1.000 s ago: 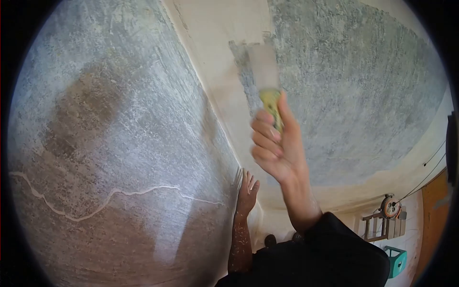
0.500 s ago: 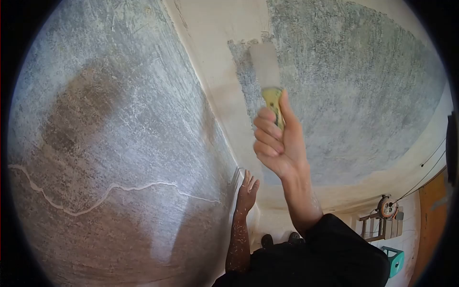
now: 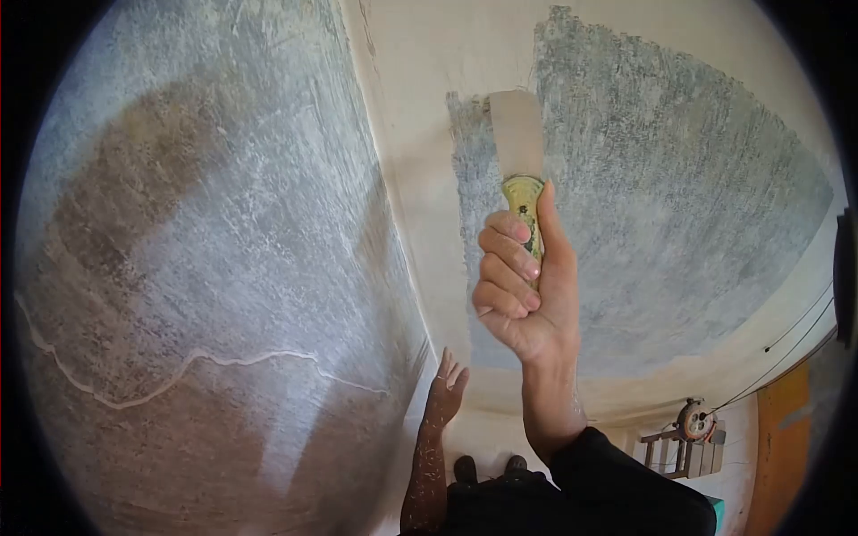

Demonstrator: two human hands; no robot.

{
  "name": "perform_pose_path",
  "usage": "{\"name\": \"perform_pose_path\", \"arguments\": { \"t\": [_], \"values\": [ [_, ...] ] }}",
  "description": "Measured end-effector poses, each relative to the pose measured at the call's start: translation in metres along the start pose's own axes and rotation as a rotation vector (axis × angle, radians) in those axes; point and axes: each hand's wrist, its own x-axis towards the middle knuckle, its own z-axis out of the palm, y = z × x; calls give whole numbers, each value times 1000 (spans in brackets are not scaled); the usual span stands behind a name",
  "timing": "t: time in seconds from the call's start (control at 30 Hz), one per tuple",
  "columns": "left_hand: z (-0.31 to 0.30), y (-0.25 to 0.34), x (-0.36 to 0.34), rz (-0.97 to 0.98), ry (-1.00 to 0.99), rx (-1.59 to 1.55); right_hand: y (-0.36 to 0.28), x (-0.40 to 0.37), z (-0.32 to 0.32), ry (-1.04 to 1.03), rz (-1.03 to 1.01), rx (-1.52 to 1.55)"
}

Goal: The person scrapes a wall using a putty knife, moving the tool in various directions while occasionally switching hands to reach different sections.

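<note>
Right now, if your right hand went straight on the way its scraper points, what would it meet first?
The right hand holds the scraper, whose blade seems to touch the grey rough patch; straight on lies the pale smooth coat, though depth is unclear.

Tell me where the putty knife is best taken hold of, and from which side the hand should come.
Take the putty knife by its yellow handle, coming from below. The flat blade is smeared pale and lies against the grey surface, so only the narrow handle stands free. The right hand wraps it so: fingers curled round, thumb along the side.
</note>
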Motion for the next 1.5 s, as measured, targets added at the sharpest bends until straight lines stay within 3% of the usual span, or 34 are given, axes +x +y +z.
{"name": "perform_pose_path", "arguments": {
  "t": [0.07, 0.17, 0.27, 0.37, 0.47, 0.6, 0.7, 0.73, 0.77, 0.8, 0.83, 0.93, 0.97, 1.07, 1.3, 1.37, 1.5],
  "values": [
    [-5, -3, -3, 42, 8, -3, -7, -7, -24, 55, -30, -41],
    [-6, 12, -4, -24, -10, 51, -11, 22, -5, -79, 48, -10],
    [-7, 13, -10, -25, -8, 90, -7, 48, 14, -94, -60, -220],
    [-6, 30, -15, 14, 31, 123, -17, 7, -20, -17, -50, -170],
    [1, 70, -18, -72, 49, 236, -20, -32, -63, 67, -148, -356],
    [11, 131, -31, 239, 115, 139, -3, -48, -98, 177, -291, -737],
    [42, 166, -32, 396, 44, 99, -7, -64, -111, 267, -262, -1154],
    [50, 173, -27, 458, 29, 88, -4, -67, -115, 322, -170, -1116],
    [54, 173, -17, 599, 18, 278, 1, -70, -119, 378, -79, -1077],
    [57, 171, -13, 583, 35, 333, 2, -73, -126, 434, 10, -1038],
    [58, 170, -9, 569, 54, 389, -6, -77, -137, 512, 148, -1202],
    [60, 168, -3, 590, 162, 444, -8, -75, -153, 382, -78, -1598],
    [59, 169, -3, 625, 195, 459, -13, -82, -172, 449, -173, -1747],
    [58, 196, -3, 735, 399, 526, -30, -92, -144, 343, -360, -1556],
    [47, 275, 20, 921, 706, 787, -101, -195, -179, 849, -1114, -2318],
    [51, 297, 27, 952, 772, 863, -122, -222, -188, 1079, -1166, -2395],
    [63, 323, 18, 906, 823, 979, -159, -238, -183, 1270, -1202, -2471]
  ]
}}
